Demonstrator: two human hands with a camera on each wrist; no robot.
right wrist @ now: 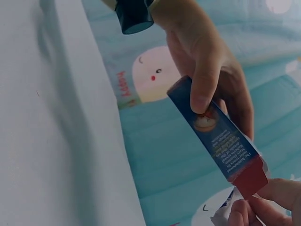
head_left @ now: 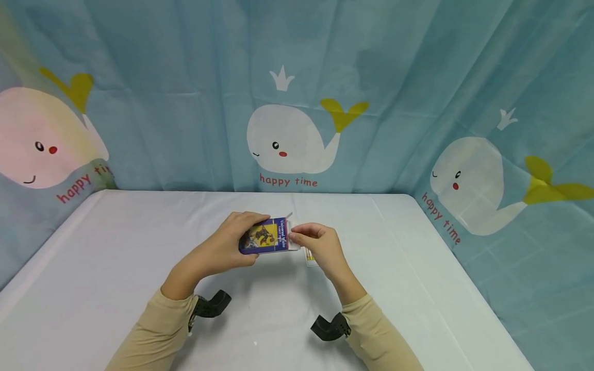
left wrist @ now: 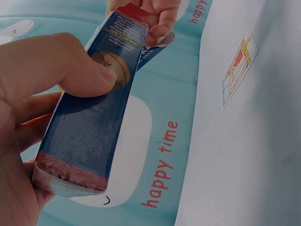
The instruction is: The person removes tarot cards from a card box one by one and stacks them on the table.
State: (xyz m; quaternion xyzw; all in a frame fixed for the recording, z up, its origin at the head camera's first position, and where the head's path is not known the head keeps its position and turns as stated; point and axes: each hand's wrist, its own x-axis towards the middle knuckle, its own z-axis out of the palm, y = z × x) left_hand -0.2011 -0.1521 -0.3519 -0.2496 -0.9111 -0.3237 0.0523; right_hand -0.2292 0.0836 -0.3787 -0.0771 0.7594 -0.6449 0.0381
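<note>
Box [head_left: 265, 236]: judged light, stiffish, crushable; held above table [head_left: 153, 221]. Your left hand [head_left: 230, 242] grips its narrow sides, best hold; your right hand [head_left: 325, 248] pinches its open end, likely tear-prone.

A blue rectangular cardboard box [head_left: 263, 236] is above the white cloth-covered surface [head_left: 431, 299], between the hands: the left hand [head_left: 226, 242] around its left part, the right hand [head_left: 326, 248] at its right end. A thin white-bordered rectangular card [head_left: 310, 260] lies on the surface, right of the box, partly covered by the right hand in the head view. A light-blue fabric curtain [head_left: 185, 139] stands behind the surface and along both its sides.
</note>
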